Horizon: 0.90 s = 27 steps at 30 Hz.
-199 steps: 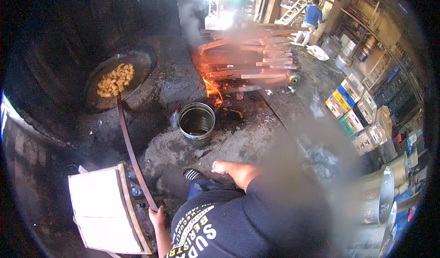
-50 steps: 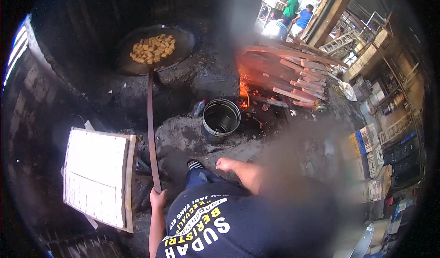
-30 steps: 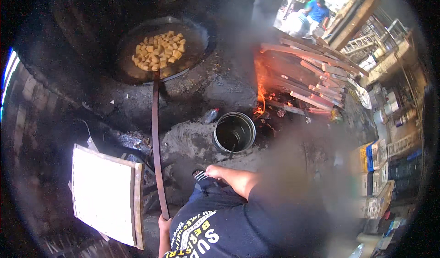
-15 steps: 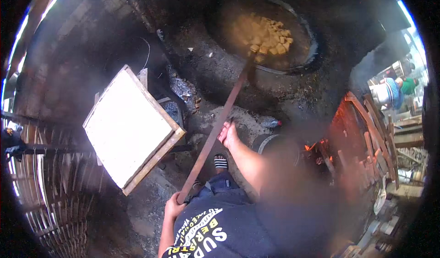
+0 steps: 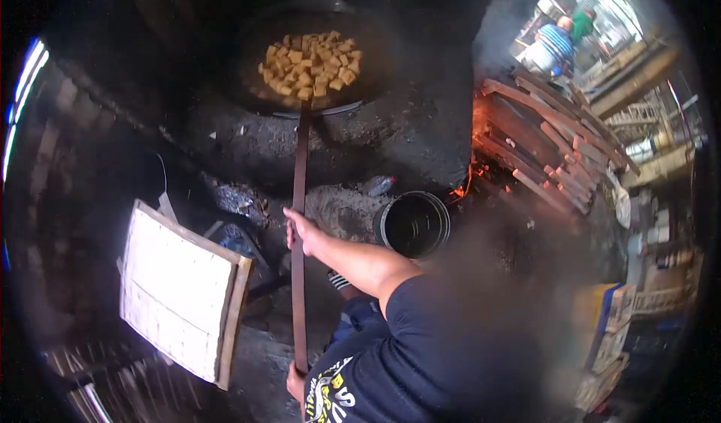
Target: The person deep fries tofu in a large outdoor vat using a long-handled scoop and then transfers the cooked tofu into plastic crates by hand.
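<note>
1. The left hand (image 5: 294, 382) is closed round the near end of a long, flat pole (image 5: 299, 303) — low down, by the shirt.
2. The right hand (image 5: 302, 233) curls round the same pole, farther ahead. Hands set apart like this probably make it easier to steer.
3. The far end meets the brown chunks (image 5: 312, 63) in the big pan (image 5: 347, 108), well ahead of both hands. The pole's length likely keeps fingers off the heat.
4. A bucket (image 5: 413, 228) stands right of the right hand.
</note>
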Available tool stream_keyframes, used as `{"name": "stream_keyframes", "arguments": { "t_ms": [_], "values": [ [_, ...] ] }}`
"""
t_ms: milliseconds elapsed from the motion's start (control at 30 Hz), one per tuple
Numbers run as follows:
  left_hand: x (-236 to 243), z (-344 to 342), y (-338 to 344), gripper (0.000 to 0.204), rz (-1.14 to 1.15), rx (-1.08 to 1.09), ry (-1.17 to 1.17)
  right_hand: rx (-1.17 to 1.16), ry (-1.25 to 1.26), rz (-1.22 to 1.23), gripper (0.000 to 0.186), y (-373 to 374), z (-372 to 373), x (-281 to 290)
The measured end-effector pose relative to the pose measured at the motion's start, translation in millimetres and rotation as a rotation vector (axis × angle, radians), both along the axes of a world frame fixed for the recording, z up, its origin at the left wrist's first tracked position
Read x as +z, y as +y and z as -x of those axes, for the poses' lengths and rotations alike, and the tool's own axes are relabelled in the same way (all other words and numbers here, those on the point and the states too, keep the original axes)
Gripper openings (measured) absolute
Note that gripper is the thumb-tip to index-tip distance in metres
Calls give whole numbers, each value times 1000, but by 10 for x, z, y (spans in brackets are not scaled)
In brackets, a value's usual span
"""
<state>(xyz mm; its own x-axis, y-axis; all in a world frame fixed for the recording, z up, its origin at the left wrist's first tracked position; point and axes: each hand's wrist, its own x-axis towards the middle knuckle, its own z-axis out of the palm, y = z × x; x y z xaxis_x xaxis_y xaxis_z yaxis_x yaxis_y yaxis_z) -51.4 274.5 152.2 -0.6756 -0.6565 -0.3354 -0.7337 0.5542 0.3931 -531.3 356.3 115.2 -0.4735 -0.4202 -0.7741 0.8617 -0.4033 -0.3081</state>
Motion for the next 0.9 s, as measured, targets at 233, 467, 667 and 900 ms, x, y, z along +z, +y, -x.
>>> {"name": "stream_keyframes", "arguments": {
  "t_ms": [233,467,667,900],
  "values": [
    [-17,-832,-188,52,-15,-24,-124,-99,-28,64,39,618,-1480,515],
    [-21,-1581,-276,50,-60,-279,-76,-373,-21,3,37,1693,-3049,738],
    [-249,-2186,-522,48,-120,-588,35,-735,-65,-94,37,2786,-4373,678],
    [155,-1523,-29,40,80,-1107,6,-1195,-85,-117,40,3918,-5692,677]
  ]
}}
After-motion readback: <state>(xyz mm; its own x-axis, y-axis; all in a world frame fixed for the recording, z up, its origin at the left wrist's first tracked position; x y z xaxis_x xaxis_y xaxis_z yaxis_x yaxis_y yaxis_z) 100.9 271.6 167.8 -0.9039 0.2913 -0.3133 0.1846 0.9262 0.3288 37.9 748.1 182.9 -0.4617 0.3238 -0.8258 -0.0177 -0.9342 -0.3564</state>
